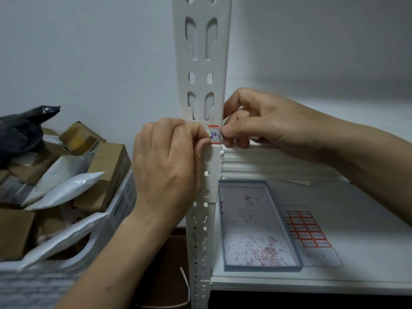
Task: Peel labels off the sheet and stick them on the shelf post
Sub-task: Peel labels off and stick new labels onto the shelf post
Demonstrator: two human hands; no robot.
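Red-edged label (214,134) is sitting on the shelf post (201,63). Left hand (169,166) is curled, thumb and forefinger pinching the label's left end; right hand (263,121) is curled too, pinching its right end at the post's edge. Label sheet (308,230) is lying on the lower shelf (361,230) beside a shallow box (263,269).

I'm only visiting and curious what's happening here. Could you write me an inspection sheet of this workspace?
Surface: white shelf board to the right of the post.
Job's things: label marked 20, against the shelf post; label sheet flat on the shelf board.
Clutter: shallow box holding red scraps; crate of parcels left of the post; black bag on top.
Hands: left hand and right hand pinch the label's two sides.
Cables: nothing seen.
Surroundings: plain white wall.
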